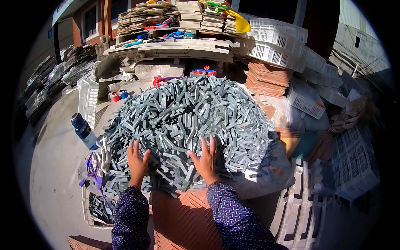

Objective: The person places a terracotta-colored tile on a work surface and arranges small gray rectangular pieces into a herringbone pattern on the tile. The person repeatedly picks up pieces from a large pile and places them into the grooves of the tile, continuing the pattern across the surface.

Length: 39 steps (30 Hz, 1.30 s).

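Observation:
A wide heap of grey stone strips (187,108) covers the work surface in front of me. My left hand (137,161) rests at the near side of the heap, fingers spread and pointing away. To its right, my right hand (205,160) reaches over the same strips with thumb and fingers apart. Neither hand grips a strip. Between the two hands lie loose strips at many angles. Under my forearms is a reddish-brown sheet with a herringbone pattern (187,221), at the near edge of the heap.
A dark blue bottle (84,132), white gloves (104,152) and purple straps (96,171) lie left. A crate of stone pieces (89,216) sits lower left. White plastic crates (275,41) and brown tiles (267,79) stack at right. A wooden pallet (298,208) lies lower right.

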Each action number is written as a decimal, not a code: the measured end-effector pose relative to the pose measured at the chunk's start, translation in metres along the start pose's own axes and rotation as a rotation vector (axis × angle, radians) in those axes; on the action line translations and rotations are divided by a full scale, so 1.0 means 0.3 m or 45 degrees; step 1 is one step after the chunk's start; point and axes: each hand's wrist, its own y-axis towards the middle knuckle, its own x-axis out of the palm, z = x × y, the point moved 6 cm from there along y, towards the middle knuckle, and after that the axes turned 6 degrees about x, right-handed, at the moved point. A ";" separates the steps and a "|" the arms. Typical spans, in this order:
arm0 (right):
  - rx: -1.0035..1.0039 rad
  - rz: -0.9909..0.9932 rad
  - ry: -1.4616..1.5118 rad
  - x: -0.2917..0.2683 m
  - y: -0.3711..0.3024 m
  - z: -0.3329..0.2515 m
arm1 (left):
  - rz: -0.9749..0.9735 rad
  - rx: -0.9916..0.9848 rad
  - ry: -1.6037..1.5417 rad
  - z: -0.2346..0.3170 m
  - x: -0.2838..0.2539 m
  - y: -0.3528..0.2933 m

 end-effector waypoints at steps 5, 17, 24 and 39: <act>0.041 -0.130 -0.244 0.076 0.008 0.033 | -0.388 -0.287 -0.236 -0.031 0.149 -0.094; -0.238 -0.328 -0.151 0.005 0.015 -0.092 | -0.198 -0.110 -0.250 0.082 0.073 -0.133; -0.110 -0.429 -0.016 0.020 -0.055 -0.002 | -0.606 -0.096 -0.268 0.147 0.146 -0.190; -0.005 -0.509 -0.101 -0.117 -0.173 0.061 | -0.442 -0.054 -0.068 0.130 0.053 -0.361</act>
